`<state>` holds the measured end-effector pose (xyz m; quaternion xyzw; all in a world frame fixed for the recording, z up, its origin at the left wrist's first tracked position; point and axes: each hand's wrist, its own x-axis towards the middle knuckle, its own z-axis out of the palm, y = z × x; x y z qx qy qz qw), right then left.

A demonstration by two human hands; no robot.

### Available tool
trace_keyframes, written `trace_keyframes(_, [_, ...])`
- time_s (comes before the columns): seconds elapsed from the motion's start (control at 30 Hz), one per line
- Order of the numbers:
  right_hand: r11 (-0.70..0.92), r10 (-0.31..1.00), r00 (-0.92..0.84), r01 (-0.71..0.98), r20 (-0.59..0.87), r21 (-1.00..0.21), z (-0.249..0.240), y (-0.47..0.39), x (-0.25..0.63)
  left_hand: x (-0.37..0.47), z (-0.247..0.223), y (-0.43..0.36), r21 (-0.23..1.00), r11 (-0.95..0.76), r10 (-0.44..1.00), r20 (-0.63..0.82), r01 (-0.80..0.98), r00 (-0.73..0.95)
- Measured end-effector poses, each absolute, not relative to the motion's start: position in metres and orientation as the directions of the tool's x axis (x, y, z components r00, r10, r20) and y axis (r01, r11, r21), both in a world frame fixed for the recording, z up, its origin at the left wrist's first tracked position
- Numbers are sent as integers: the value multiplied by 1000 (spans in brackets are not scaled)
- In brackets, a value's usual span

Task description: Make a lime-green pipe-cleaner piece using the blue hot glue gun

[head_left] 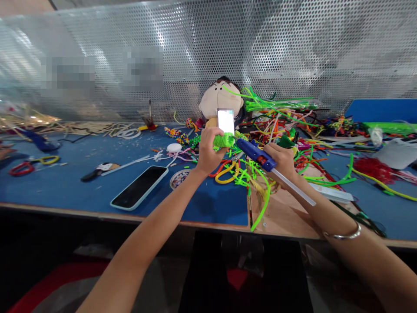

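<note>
My left hand (209, 150) is closed around a bright green fuzzy roll (224, 139), which looks made of pipe cleaners, held above the table. A blue glue gun (254, 154) is gripped in my right hand (280, 158), and its nozzle points left at the roll's near end. Whether the tip touches the roll I cannot tell. A clear glue stick (295, 188) juts out of the gun's back, over my right forearm. Just behind the roll, a lit phone screen (226, 120) stands upright against a plush doll (221, 99). Scissors with yellow and red handles (228, 172) lie below my hands.
A dark-screened phone (140, 188) and a round tin (180, 178) lie left of my left arm. Tangled pipe cleaners (312, 126) cover the right side. More scissors (34, 165) and another blue glue gun (38, 140) are at far left. A perforated metal panel (182, 52) closes the back.
</note>
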<state>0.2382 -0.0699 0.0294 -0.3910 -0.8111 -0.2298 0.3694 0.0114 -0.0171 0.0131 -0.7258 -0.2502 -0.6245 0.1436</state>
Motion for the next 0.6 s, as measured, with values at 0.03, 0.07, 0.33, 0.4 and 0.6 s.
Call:
trace_keyframes(0.03, [588, 468, -420, 805, 777, 81, 29, -70, 238, 11, 14, -18, 87, -829, 169, 981, 552, 100])
trace_keyframes(0.07, [588, 472, -420, 805, 775, 78, 29, -70, 238, 11, 14, -19, 73, -824, 158, 982, 561, 105])
trace_keyframes(0.33, [583, 513, -417, 811, 751, 52, 28, -69, 239, 13, 16, -22, 17, -802, 108, 987, 597, 117])
trace_keyframes(0.4, [585, 544, -421, 810, 726, 32, 28, -68, 239, 14, 15, -22, 3, -789, 93, 989, 615, 114])
trace_keyframes(0.6, [539, 694, -437, 842, 572, -10, 27, -62, 235, 6, 13, -11, 228, -755, 210, 972, 615, -102])
